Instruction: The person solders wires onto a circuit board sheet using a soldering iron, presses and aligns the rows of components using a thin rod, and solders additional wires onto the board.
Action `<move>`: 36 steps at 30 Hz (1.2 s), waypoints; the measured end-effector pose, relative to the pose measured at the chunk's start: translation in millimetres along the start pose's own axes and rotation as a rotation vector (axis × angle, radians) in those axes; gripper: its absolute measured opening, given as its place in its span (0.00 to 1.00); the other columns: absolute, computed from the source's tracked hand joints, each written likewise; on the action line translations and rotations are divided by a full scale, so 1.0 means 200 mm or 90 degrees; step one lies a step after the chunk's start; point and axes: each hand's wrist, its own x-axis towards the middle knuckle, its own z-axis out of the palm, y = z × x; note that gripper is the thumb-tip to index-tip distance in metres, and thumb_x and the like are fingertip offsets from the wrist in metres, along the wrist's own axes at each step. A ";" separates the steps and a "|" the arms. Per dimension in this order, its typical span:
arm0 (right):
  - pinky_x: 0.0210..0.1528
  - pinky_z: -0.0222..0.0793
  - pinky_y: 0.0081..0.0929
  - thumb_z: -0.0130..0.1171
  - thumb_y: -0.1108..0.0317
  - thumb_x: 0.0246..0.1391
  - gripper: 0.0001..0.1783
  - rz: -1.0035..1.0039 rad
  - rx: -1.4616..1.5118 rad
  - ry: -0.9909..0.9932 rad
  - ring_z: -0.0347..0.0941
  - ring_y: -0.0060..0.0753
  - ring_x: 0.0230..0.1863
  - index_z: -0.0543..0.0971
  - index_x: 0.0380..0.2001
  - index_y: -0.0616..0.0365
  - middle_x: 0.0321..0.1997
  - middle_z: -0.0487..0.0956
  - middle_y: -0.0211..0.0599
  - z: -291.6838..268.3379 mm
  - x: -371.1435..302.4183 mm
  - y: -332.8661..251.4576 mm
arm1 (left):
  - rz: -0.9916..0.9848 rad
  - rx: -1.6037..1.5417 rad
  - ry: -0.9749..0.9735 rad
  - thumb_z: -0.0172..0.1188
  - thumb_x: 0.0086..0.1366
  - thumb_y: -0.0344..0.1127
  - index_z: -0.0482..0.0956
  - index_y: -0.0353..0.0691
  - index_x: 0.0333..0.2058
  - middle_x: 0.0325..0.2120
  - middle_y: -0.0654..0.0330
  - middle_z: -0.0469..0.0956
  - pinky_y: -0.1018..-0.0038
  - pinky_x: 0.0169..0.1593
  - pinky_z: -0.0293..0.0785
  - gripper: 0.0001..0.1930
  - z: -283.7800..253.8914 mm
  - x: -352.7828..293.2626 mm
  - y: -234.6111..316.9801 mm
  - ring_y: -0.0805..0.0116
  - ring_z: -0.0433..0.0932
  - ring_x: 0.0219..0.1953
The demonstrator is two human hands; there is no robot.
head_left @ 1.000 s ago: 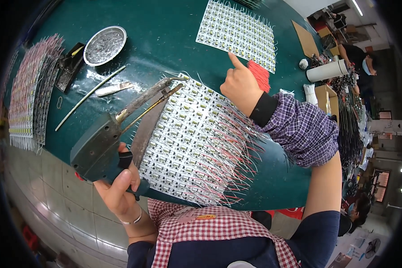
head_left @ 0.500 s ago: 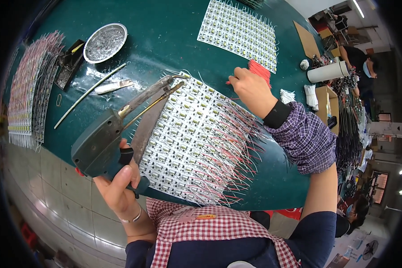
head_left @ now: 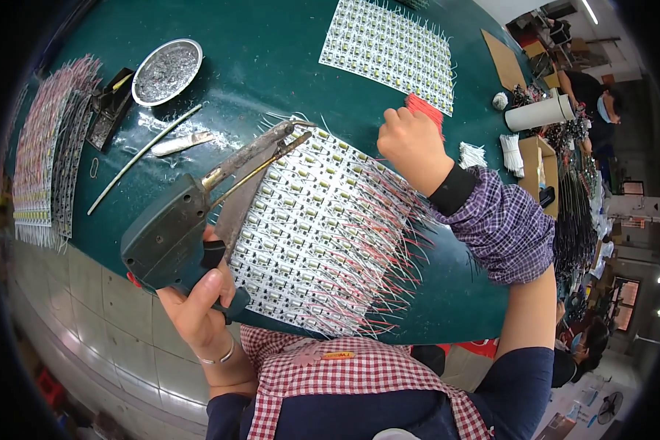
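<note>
My left hand [head_left: 202, 308] grips the handle of a dark green soldering gun [head_left: 165, 235], its fingers round the trigger. The gun's tip lies over the far left corner of a white sheet of small circuit boards [head_left: 301, 242]. Thin white and red wires fan out from that sheet's right side. My right hand [head_left: 412, 143] is closed, just on the near side of a bundle of red wires [head_left: 425, 114], beyond the board sheet's right edge. Its fingertips are turned away, so anything pinched in them is hidden.
At the far left stand a metal dish of solder bits [head_left: 167, 72], a dark holder [head_left: 110, 110] and a pale rod [head_left: 143, 158]. A stack of wired boards [head_left: 40, 161] lies at the left edge. Another board sheet [head_left: 389, 55], white wire bundles [head_left: 512, 156] and a white cylinder [head_left: 539, 114] lie farther right.
The soldering gun has shifted slightly to the right, its tip now a little farther over the board sheet. My right hand stays by the red wires, its fingers curled more out of sight.
</note>
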 end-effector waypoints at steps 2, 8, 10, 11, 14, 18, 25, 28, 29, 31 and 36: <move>0.32 0.66 0.29 0.61 0.70 0.38 0.04 -0.040 -0.083 -0.003 0.72 0.33 0.33 0.77 0.18 0.57 0.27 0.72 0.33 -0.01 0.02 -0.05 | 0.018 0.020 0.014 0.60 0.52 0.26 0.68 0.21 0.55 0.41 0.45 0.77 0.80 0.19 0.60 0.30 0.06 0.00 0.01 0.74 0.65 0.16; 0.32 0.65 0.30 0.61 0.70 0.38 0.04 -0.039 -0.027 0.008 0.70 0.33 0.33 0.77 0.19 0.57 0.27 0.71 0.33 0.04 0.03 -0.11 | 0.059 0.121 0.110 0.58 0.52 0.25 0.68 0.22 0.56 0.43 0.46 0.77 0.81 0.20 0.62 0.30 0.28 -0.04 0.02 0.76 0.65 0.16; 0.32 0.66 0.31 0.61 0.70 0.39 0.04 -0.026 0.009 0.012 0.70 0.34 0.32 0.77 0.20 0.57 0.27 0.70 0.34 0.03 0.01 -0.10 | 0.055 0.128 0.112 0.58 0.53 0.24 0.68 0.24 0.56 0.47 0.45 0.77 0.81 0.21 0.63 0.29 0.28 -0.05 0.02 0.77 0.66 0.17; 0.34 0.68 0.32 0.60 0.72 0.40 0.03 0.001 0.072 0.055 0.71 0.36 0.33 0.77 0.22 0.59 0.28 0.71 0.35 0.02 0.01 -0.10 | 0.052 0.130 0.113 0.58 0.53 0.24 0.68 0.24 0.56 0.47 0.45 0.77 0.81 0.21 0.63 0.29 0.27 -0.05 0.03 0.77 0.66 0.17; 0.36 0.71 0.34 0.58 0.77 0.42 0.05 0.079 0.222 0.133 0.72 0.39 0.36 0.79 0.27 0.61 0.30 0.73 0.37 -0.02 -0.02 -0.12 | 0.006 0.137 0.081 0.58 0.54 0.22 0.67 0.24 0.57 0.47 0.45 0.77 0.81 0.22 0.64 0.29 0.24 -0.03 0.03 0.76 0.68 0.20; 0.36 0.70 0.35 0.59 0.77 0.42 0.10 0.164 0.340 0.246 0.71 0.40 0.36 0.79 0.33 0.60 0.32 0.73 0.36 0.03 -0.06 -0.20 | -0.068 0.135 0.034 0.66 0.55 0.19 0.75 0.27 0.53 0.43 0.53 0.81 0.78 0.34 0.73 0.24 0.24 -0.02 0.00 0.75 0.75 0.30; 0.36 0.71 0.34 0.63 0.83 0.44 0.12 0.244 0.443 0.295 0.73 0.40 0.35 0.82 0.35 0.60 0.34 0.77 0.37 0.10 -0.08 -0.30 | -0.093 0.332 0.038 0.64 0.55 0.19 0.77 0.26 0.51 0.40 0.53 0.81 0.78 0.34 0.72 0.22 0.32 -0.02 0.03 0.73 0.76 0.31; 0.36 0.71 0.34 0.64 0.83 0.45 0.12 0.258 0.463 0.301 0.74 0.40 0.35 0.81 0.35 0.61 0.34 0.77 0.37 0.12 -0.08 -0.32 | 0.018 0.403 -0.025 0.71 0.56 0.26 0.82 0.30 0.45 0.39 0.55 0.83 0.74 0.43 0.76 0.17 0.30 -0.01 -0.02 0.70 0.81 0.38; 0.35 0.71 0.34 0.65 0.83 0.45 0.13 0.255 0.460 0.311 0.73 0.40 0.35 0.81 0.36 0.61 0.34 0.77 0.37 0.13 -0.08 -0.32 | 0.016 0.404 -0.024 0.71 0.56 0.26 0.82 0.30 0.45 0.39 0.55 0.83 0.74 0.43 0.76 0.17 0.29 0.00 -0.05 0.70 0.81 0.38; 0.35 0.71 0.34 0.65 0.83 0.44 0.13 0.251 0.456 0.319 0.73 0.40 0.35 0.81 0.36 0.61 0.34 0.77 0.37 0.13 -0.08 -0.32 | 0.080 0.505 -0.109 0.71 0.55 0.27 0.82 0.30 0.43 0.36 0.53 0.83 0.73 0.43 0.77 0.16 0.28 0.02 -0.08 0.67 0.83 0.36; 0.37 0.72 0.35 0.60 0.82 0.39 0.18 0.227 0.445 0.293 0.72 0.43 0.38 0.80 0.39 0.65 0.37 0.75 0.41 0.13 -0.09 -0.32 | 0.010 0.473 -0.108 0.69 0.55 0.24 0.81 0.29 0.38 0.33 0.53 0.82 0.73 0.37 0.77 0.11 0.31 0.09 -0.17 0.65 0.82 0.30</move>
